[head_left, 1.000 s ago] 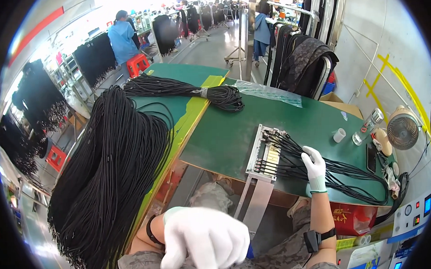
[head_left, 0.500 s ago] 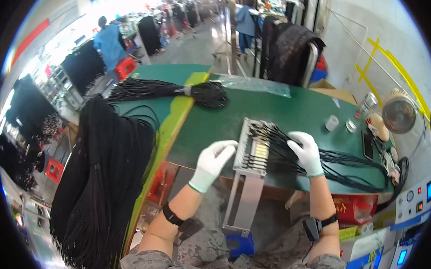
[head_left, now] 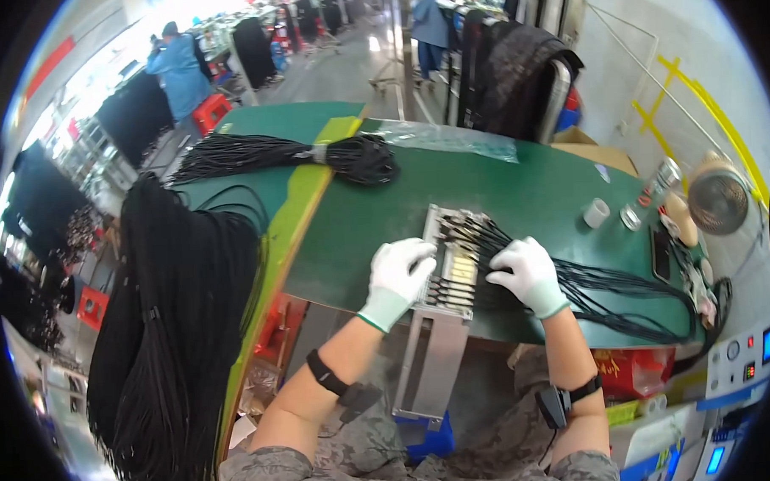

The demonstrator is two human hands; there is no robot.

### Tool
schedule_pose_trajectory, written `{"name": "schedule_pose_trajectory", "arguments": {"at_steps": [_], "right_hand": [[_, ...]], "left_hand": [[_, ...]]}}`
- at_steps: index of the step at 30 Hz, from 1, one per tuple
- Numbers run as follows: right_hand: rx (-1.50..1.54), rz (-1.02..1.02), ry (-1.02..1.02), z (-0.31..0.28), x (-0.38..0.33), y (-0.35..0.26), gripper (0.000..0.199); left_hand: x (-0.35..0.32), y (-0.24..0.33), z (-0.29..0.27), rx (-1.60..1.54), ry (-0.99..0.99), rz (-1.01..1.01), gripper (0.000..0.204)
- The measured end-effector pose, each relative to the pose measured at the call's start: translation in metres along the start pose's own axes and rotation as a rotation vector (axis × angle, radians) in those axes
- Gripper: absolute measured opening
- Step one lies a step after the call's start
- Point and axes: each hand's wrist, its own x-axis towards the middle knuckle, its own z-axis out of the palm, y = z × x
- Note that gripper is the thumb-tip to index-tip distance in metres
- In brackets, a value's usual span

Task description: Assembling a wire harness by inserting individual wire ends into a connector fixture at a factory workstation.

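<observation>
A metal fixture (head_left: 456,304) stands at the table's front edge, with a row of black cable ends (head_left: 454,286) lying across its top and pale yellow parts at its middle. My left hand (head_left: 396,278), in a white glove, is at the fixture's left edge, its fingers bent and apart with nothing visible in them. To the right of the fixture is my gloved right hand (head_left: 529,274), thumb and forefinger apart beside the cables. From the fixture, black cables (head_left: 607,282) run under and past this hand toward the right side of the table.
A tied black cable bundle (head_left: 361,159) lies at the back left. A thick hank of black cables (head_left: 187,290) hangs over the left edge. Plastic film (head_left: 449,140), a white cup (head_left: 596,213), a phone (head_left: 659,254) and a fan (head_left: 718,197) are farther off.
My left hand has moved up and right to the fixture's edge. My right hand has shifted left, closer to the fixture. The whole view has shifted slightly.
</observation>
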Motion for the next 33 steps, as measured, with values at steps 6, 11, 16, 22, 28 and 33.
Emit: {"name": "schedule_pose_trajectory", "arguments": {"at_steps": [6, 11, 16, 22, 28, 33], "right_hand": [[-0.008, -0.075, 0.183, 0.005, 0.004, -0.011, 0.015], [0.141, -0.190, 0.179, 0.013, 0.009, -0.027, 0.016], [0.280, -0.139, 0.130, 0.017, 0.012, -0.061, 0.016], [0.338, -0.051, 0.079, 0.016, 0.010, -0.045, 0.016], [0.412, 0.042, 0.007, 0.009, 0.007, -0.039, 0.013], [0.265, -0.067, 0.078, 0.012, 0.008, -0.040, 0.013]], "left_hand": [[-0.005, 0.015, -0.004, 0.030, 0.116, 0.051, 0.015], [-0.005, 0.019, -0.007, -0.047, 0.084, 0.193, 0.008], [-0.005, 0.023, -0.010, -0.160, 0.070, 0.202, 0.007], [-0.007, 0.023, -0.019, -0.215, 0.082, 0.163, 0.007], [-0.011, 0.014, -0.013, -0.335, 0.122, -0.046, 0.012], [-0.012, 0.017, -0.011, -0.378, 0.080, -0.050, 0.012]]}}
